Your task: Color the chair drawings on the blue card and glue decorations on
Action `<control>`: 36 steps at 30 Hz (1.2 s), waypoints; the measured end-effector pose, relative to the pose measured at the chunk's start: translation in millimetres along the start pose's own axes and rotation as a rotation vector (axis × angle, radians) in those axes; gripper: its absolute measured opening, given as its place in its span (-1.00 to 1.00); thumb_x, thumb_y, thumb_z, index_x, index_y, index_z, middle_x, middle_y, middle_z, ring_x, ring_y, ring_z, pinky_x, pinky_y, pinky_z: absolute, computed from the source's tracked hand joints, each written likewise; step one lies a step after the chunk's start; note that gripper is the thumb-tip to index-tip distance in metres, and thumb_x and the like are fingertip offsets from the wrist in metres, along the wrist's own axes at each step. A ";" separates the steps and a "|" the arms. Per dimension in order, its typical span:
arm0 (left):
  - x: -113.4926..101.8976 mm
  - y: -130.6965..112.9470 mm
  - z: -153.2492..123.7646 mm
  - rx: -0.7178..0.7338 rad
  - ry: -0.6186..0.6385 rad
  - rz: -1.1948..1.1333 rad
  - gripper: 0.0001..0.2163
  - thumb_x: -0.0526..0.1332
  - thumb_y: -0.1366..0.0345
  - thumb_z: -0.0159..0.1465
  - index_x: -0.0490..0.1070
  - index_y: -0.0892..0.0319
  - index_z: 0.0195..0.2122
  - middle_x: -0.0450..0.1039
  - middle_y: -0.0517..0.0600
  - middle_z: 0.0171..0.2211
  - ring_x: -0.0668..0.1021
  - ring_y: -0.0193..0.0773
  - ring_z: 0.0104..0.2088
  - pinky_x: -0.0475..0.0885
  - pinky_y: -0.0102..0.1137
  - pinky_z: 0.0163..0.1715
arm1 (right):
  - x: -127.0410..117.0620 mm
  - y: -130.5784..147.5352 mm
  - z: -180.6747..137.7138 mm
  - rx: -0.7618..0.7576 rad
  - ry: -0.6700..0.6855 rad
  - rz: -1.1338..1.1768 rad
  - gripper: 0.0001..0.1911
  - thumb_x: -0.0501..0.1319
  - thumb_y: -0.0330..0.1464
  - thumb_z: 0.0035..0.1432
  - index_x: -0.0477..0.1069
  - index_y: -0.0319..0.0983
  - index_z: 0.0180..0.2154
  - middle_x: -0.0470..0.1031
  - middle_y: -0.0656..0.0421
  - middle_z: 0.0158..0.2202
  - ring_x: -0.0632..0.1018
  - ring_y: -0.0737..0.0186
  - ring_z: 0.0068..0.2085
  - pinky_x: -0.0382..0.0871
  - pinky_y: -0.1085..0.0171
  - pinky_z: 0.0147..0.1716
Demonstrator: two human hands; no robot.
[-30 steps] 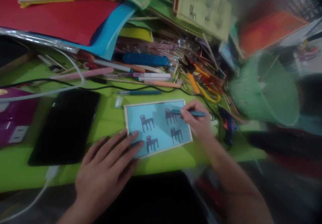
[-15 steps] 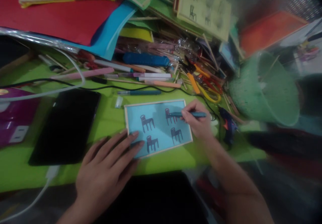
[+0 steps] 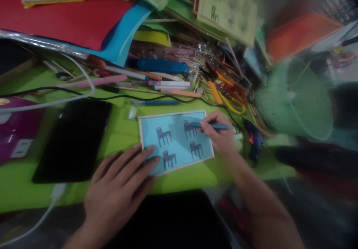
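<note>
A light blue card (image 3: 179,130) with several dark chair drawings lies on the lime green table (image 3: 120,129). My left hand (image 3: 120,189) lies flat with fingers spread, its fingertips pressing the card's lower left corner. My right hand (image 3: 219,137) is closed around a teal pen (image 3: 212,126), whose tip rests on the upper right chair drawing.
A black tablet (image 3: 72,139) lies left of the card, with cables around it. Behind the card lie several pens, sticks, scissors (image 3: 226,96) and stacked coloured paper (image 3: 69,17). A green bucket (image 3: 293,99) stands at the right, a glue gun (image 3: 254,139) beside it.
</note>
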State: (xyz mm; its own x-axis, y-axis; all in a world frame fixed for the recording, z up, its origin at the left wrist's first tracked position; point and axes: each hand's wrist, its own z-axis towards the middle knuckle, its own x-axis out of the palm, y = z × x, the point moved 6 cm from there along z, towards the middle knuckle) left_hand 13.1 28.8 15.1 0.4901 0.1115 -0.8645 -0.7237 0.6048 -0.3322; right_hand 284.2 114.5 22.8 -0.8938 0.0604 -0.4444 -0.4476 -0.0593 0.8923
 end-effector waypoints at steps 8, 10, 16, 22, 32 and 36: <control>2.3 -1.3 0.5 0.006 0.011 -0.004 -0.63 0.32 0.35 0.33 0.48 0.03 0.17 0.56 -0.03 0.19 0.58 0.07 0.17 0.42 0.00 0.05 | 0.6 2.0 -0.2 -0.011 0.001 0.002 -0.79 0.33 -0.23 0.24 0.41 -0.16 -0.39 0.47 0.27 -0.48 0.44 0.33 -0.47 0.30 0.29 -0.46; 1.6 -1.1 1.0 0.008 0.005 -0.002 -0.63 0.32 0.35 0.34 0.48 0.04 0.16 0.56 -0.02 0.19 0.58 0.07 0.16 0.42 0.00 0.05 | 0.8 1.5 0.1 -0.014 0.003 0.009 -0.80 0.33 -0.24 0.24 0.41 -0.16 -0.38 0.47 0.27 -0.47 0.44 0.34 -0.48 0.29 0.30 -0.46; 0.5 -1.0 1.5 0.013 0.006 -0.001 -0.64 0.32 0.35 0.33 0.49 0.05 0.15 0.56 -0.01 0.19 0.58 0.07 0.16 0.42 0.00 0.04 | 1.0 -0.4 -0.1 -0.013 0.015 0.015 -0.81 0.32 -0.27 0.24 0.40 -0.16 -0.39 0.47 0.28 -0.49 0.46 0.32 -0.47 0.31 0.29 -0.45; 0.0 -0.6 0.1 0.003 0.008 -0.005 -0.62 0.33 0.36 0.32 0.49 0.03 0.17 0.56 -0.02 0.19 0.58 0.05 0.16 0.42 -0.03 0.06 | -3.2 -3.8 -2.3 0.006 -0.020 0.070 -0.82 0.33 -0.28 0.22 0.40 -0.16 -0.39 0.47 0.30 -0.51 0.46 0.33 -0.50 0.31 0.30 -0.47; -0.8 -1.6 2.8 0.005 -0.012 -0.015 -0.64 0.32 0.38 0.32 0.51 0.05 0.14 0.58 -0.01 0.16 0.59 0.06 0.15 0.41 -0.04 0.06 | -16.3 -17.3 -8.1 0.061 -0.083 0.120 -0.79 0.34 -0.28 0.22 0.39 -0.16 -0.43 0.44 0.32 -0.53 0.49 0.31 -0.49 0.33 0.29 -0.44; -0.8 -1.7 2.7 0.003 -0.005 -0.007 -0.64 0.32 0.38 0.32 0.51 0.04 0.14 0.58 -0.01 0.16 0.60 0.07 0.13 0.42 -0.02 0.04 | -14.7 -14.5 -8.0 0.047 -0.074 0.126 -0.81 0.33 -0.31 0.22 0.40 -0.16 -0.42 0.45 0.32 -0.52 0.46 0.34 -0.50 0.31 0.29 -0.46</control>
State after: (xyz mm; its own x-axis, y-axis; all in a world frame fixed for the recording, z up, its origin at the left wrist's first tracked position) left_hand 15.3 29.7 17.4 0.4976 0.1111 -0.8602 -0.7186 0.6081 -0.3372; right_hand 303.6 106.5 15.8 -0.9374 0.1292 -0.3233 -0.3289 -0.0245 0.9440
